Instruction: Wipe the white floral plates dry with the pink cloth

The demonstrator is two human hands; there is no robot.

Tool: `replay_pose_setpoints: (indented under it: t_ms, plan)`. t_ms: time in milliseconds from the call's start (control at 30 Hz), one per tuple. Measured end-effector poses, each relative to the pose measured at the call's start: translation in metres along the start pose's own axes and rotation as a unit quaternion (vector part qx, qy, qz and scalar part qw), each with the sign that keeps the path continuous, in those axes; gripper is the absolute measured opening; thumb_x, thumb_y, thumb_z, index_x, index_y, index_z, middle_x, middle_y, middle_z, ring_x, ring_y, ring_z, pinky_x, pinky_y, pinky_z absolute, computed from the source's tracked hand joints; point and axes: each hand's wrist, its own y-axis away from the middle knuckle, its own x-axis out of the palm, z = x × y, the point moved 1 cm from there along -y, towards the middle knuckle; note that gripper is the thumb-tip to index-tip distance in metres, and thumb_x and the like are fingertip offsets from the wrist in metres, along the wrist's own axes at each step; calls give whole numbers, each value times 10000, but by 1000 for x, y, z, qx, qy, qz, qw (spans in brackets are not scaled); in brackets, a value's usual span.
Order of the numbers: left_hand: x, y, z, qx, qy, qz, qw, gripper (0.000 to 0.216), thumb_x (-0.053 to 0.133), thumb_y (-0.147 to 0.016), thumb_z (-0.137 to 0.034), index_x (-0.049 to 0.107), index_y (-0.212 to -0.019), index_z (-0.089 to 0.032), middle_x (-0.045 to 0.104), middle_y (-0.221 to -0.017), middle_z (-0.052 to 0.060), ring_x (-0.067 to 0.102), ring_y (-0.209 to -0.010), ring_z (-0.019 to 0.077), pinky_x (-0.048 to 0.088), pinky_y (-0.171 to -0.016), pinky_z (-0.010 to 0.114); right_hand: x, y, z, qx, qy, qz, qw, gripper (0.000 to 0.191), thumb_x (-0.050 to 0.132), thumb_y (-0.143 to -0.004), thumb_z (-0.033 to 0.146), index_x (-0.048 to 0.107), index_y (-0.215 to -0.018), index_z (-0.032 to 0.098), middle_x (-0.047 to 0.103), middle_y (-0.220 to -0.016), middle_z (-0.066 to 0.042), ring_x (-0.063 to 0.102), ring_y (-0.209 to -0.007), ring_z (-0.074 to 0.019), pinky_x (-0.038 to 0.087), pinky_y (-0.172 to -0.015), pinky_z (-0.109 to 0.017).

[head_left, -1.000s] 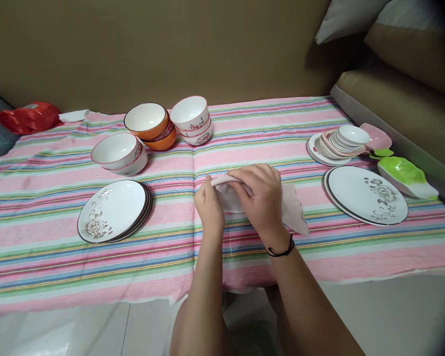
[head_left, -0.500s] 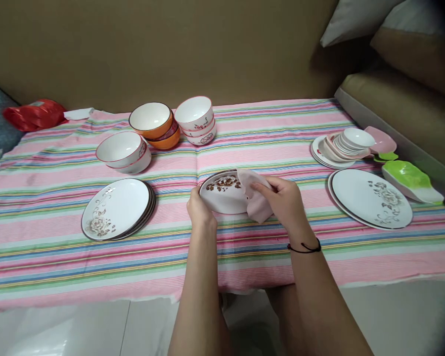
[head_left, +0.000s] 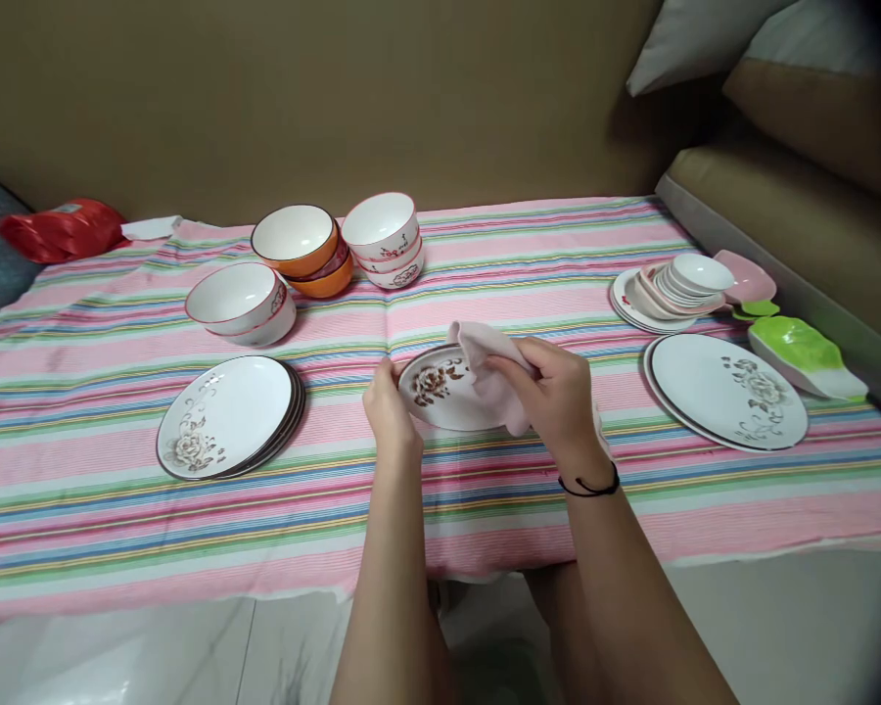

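Flower-patterned plate (head_left: 451, 403), white with a dark rim and a brown floral spray, sits tilted between the person's two hands, in front of the body at the middle of the striped tablecloth (head_left: 499, 284). Whether its lower edge touches the fabric cannot be told.

The left hand (head_left: 391, 406) is closed around the plate's left edge. The right hand (head_left: 558, 392) has a pale pink wiping cloth (head_left: 481, 351) gathered between thumb and fingers, pressed over the plate's right side and covering part of it. A black cord bracelet (head_left: 589, 488) circles the right wrist.

Left of the hands lies a stack of dark-rimmed floral plates (head_left: 227, 401). Behind it stand two nested red-rimmed bowls (head_left: 236, 299); just beyond them come a stack topped by an orange bowl (head_left: 294, 238) and, touching or nearly so, a pile of white blossom-patterned bowls (head_left: 380, 223).

To the right, well apart from the hands, are large oval plates (head_left: 726, 392), stacked. Near their far side are a pile of small dishes (head_left: 697, 276), a pink dish (head_left: 745, 278) and a green-and-white dish (head_left: 800, 345).

At the far left corner is a shiny red package (head_left: 63, 232).
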Motion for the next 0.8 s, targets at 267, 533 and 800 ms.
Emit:
replay_pose_setpoints:
  t_ms: [267,533,800]
  plan:
    - [4,17,-8,191,-87,96,973,470,546,-839,-409,316,-492,-193,257,-505,-44,258,-498,89,236,-493,240,9,0,10,-80,-18,54,995,176,523,-886,201,693,-924,227,679,-828,-19,598,-802,-177,452,-719,-296]
    - [4,7,1,168,-127,32,977,399,523,-865,-381,434,-530,-184,372,-525,-37,337,-524,101,283,-525,240,2,-1,-11,8,-45,-12,999,230,503,-818,163,716,-893,208,732,-924,-9,667,-857,-190,505,-745,-299]
    - [5,14,-5,189,-224,115,949,421,490,-893,-379,337,-546,-195,303,-562,-33,299,-564,108,243,-529,254,7,-1,-10,36,-22,-44,998,240,490,-814,187,720,-880,209,734,-881,-15,669,-829,-195,508,-730,-301]
